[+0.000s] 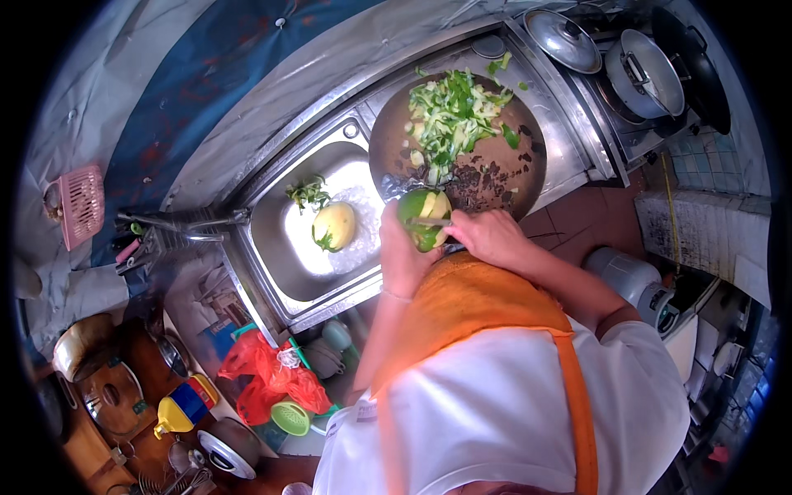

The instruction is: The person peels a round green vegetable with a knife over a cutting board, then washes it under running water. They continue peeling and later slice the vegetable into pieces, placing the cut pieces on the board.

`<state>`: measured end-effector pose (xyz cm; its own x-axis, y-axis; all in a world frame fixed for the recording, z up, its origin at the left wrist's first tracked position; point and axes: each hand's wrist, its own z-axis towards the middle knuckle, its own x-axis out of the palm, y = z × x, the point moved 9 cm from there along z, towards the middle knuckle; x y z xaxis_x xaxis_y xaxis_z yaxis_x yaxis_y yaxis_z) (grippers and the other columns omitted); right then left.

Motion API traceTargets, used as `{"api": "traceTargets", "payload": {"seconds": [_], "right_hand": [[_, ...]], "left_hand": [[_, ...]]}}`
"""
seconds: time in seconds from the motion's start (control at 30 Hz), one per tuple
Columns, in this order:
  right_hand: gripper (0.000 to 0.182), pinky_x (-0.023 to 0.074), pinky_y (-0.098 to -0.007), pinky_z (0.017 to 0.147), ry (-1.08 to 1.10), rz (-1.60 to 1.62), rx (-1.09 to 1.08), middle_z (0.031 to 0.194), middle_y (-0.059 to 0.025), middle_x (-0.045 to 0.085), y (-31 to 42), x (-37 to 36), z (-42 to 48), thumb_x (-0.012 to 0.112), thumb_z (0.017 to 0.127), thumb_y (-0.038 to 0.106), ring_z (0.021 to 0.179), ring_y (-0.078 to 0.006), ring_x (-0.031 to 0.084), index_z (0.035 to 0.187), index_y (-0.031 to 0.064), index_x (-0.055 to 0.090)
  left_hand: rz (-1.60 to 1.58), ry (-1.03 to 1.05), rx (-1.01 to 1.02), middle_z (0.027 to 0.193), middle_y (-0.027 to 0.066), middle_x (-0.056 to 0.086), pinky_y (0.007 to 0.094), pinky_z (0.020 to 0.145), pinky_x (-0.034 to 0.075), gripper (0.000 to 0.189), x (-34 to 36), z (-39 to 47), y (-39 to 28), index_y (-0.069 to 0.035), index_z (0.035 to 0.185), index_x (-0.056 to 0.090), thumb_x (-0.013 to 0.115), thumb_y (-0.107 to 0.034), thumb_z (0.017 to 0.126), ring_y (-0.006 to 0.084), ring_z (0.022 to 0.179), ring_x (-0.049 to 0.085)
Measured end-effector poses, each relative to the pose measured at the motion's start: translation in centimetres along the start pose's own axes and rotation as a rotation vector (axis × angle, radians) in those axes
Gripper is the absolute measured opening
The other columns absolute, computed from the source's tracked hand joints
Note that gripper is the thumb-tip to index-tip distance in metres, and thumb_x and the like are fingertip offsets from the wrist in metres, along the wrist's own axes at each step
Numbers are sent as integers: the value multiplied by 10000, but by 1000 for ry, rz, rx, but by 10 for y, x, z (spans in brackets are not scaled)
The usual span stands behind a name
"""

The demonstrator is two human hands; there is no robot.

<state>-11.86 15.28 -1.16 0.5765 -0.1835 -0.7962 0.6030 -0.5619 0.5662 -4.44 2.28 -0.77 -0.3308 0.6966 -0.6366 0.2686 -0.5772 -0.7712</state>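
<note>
My left hand [403, 257] cups a partly peeled green fruit or vegetable [416, 202] from its left side. Pale flesh shows in strips between its remaining green skin. In my right hand [489, 235] is a metal blade [431, 221], which lies across the front of the fruit; whether it is a knife or a peeler I cannot tell. Just beyond the hands is a round brown board [388, 130], heaped with green and pale peelings [455, 114]. To the left, a mostly peeled pale fruit [337, 226] rests in the steel sink [269, 263] near a clump of greens [307, 193].
A gas stove at the right carries an aluminium pot [643, 74], with a metal lid [562, 40] beside it. A grey gas cylinder [622, 275] stands below on the floor. Red plastic bags [260, 365] and a yellow bottle [179, 408] are at the lower left.
</note>
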Motion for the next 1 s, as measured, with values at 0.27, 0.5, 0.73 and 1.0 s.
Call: {"api": "traceTargets", "payload": {"seconds": [0.27, 0.5, 0.73, 1.0], "right_hand": [[384, 499, -538, 692, -8, 205, 222, 814, -256, 658, -76, 31, 20, 447, 1026, 379, 793, -454, 648, 970, 30, 597], [442, 500, -535, 813, 147, 47, 294, 908, -248, 678, -96, 43, 32, 429, 1027, 390, 892, -439, 649, 966, 6, 639], [444, 487, -471, 772, 93, 713, 482, 868, -225, 664, -82, 70, 40, 382, 1045, 383, 859, -407, 645, 1002, -13, 578], [422, 497, -442, 705, -109, 613, 349, 799, -216, 664, -80, 60, 31, 372, 1047, 348, 770, -374, 660, 956, -4, 586]], "left_hand": [[-66, 11, -32, 1258, 213, 489, 424, 1012, 419, 1009, -3, 1, 3, 25, 1367, 357, 905, -15, 521, 388, 1174, 502], [-80, 15, -61, 1265, 191, 485, 403, 1018, 427, 1039, -2, -3, 16, -3, 1397, 330, 911, -25, 536, 363, 1183, 510], [-161, 98, -48, 1292, 183, 481, 375, 1030, 430, 1007, -2, 4, 16, -10, 1406, 345, 884, 10, 555, 335, 1216, 507], [116, 121, 260, 1483, 265, 350, 462, 1080, 399, 1100, -5, 22, -13, -41, 1416, 348, 945, -168, 501, 407, 1326, 426]]}}
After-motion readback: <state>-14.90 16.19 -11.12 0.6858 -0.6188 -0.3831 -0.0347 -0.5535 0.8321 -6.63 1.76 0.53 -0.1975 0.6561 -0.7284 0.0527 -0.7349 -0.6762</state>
